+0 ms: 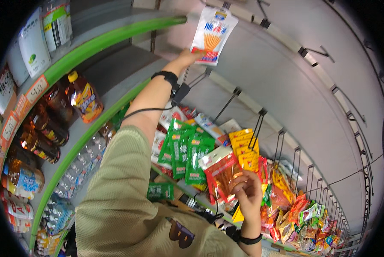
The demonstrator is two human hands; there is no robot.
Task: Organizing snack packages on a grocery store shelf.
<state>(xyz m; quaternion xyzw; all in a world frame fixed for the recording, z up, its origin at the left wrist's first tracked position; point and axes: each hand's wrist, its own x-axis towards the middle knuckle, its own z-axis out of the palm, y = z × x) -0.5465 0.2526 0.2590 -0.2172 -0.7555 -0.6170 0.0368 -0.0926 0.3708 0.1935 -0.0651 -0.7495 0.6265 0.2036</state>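
My left hand (188, 57) reaches up and grips the lower edge of a white snack packet (214, 37) with a picture of orange sticks on it. The packet's top is at a rail on the grey back panel; whether it hangs from a hook there I cannot tell. Lower down, my right hand (249, 189) pinches a red snack packet (222, 173) with a clear window, by its right side. Beside this packet, green snack packets (187, 151) lie heaped on the shelf, with yellow packets (245, 149) to their right.
Green-edged shelves on the left carry a bottle with a yellow cap (84, 96), dark drink bottles (39, 144) and wrapped water bottles (81, 167). Metal hooks (257, 128) jut from the back panel (285, 70). Mixed snack packets (307, 221) lie piled at lower right. A cable (147, 110) crosses my left forearm.
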